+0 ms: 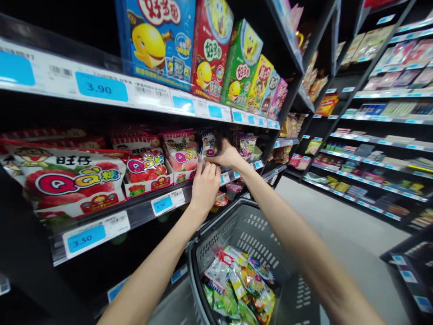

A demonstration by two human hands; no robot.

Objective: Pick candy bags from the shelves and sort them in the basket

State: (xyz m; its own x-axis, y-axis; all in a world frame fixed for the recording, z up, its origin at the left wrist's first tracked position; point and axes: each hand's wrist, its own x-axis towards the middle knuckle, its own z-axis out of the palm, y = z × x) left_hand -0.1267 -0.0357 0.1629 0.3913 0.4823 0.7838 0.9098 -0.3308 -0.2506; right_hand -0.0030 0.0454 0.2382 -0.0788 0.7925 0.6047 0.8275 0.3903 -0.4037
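Note:
My left hand [206,184] is at the shelf's front edge, its fingers curled against the front of a small display box. Whatever it grips there is hidden behind the fingers. My right hand [226,155] reaches into the shelf just beyond it, thumb stretched to the left and apart from the fingers, which are partly lost in shadow. Beside the hands stands a dark purple candy packet [209,143]. Left of them is a pink gummy candy packet [182,155] in its white display box. Another purple packet [248,145] sits to the right of my right hand.
A grey shopping basket [246,221] below my arms holds several colourful candy packets [240,284]. Red gummy packets [79,176] line the shelf at left. Snack boxes [211,49] stand on the shelf above. Price rails [169,202] edge the shelves. More stocked shelves [379,149] stand across the aisle.

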